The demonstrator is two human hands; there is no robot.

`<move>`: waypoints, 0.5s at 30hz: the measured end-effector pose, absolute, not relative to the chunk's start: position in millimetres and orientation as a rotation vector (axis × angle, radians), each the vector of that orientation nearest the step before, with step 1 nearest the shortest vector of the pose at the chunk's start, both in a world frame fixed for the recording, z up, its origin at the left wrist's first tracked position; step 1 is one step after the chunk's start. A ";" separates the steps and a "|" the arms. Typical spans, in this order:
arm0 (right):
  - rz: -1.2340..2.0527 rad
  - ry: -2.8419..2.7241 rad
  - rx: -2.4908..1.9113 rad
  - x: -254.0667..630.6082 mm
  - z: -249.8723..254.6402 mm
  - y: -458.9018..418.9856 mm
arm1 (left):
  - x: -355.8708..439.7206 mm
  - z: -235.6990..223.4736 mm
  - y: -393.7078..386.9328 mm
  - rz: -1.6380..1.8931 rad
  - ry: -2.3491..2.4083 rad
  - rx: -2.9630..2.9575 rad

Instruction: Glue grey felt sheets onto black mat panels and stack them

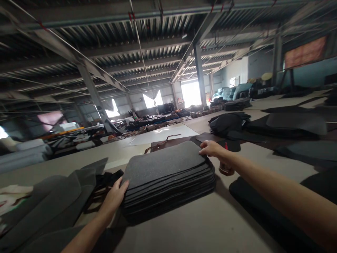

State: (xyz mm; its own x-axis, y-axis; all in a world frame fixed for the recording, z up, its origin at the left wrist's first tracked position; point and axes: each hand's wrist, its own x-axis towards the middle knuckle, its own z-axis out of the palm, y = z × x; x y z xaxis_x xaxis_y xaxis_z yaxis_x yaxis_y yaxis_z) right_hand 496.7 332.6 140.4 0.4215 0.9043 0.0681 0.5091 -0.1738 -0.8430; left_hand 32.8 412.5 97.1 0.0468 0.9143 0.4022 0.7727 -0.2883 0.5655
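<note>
A thick stack of dark grey felt-like sheets (168, 191) with rounded corners lies on the table in front of me. Its top sheet (165, 161) is slightly out of line with those below. My left hand (117, 193) grips the left edge of this top sheet, thumb on top and the other fingers partly hidden. At the far right corner, my right hand (210, 148) pinches the same sheet between thumb and fingers. Just beyond my right wrist stands a brownish bottle or jar with a red tip (225, 168), partly covered by the forearm.
Grey cut pieces (52, 200) are heaped at the left. More dark pieces (292, 124) and a black bundle (229, 123) lie along the right of the pale table (200, 225). A thin brown strip (167, 140) rests behind the stack. Steel columns (200, 75) stand farther back.
</note>
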 end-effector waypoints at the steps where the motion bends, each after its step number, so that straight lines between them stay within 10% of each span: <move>1: 0.561 -1.234 -1.827 497.2 140.3 334.2 | 34.4 97.0 412.8 1.054 1.767 2.082; 15: 0.682 -1.043 -1.641 476.4 159.1 305.0 | 39.0 106.6 397.2 1.106 1.720 1.787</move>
State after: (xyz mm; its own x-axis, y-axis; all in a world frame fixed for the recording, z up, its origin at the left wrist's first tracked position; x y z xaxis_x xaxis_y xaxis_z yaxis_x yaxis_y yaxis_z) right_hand 476.4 305.0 159.1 0.4622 0.8848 0.0588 0.3005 -0.0939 -0.9491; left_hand 39.0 397.2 106.6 -0.0832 0.9646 0.2504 0.6277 -0.1444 0.7649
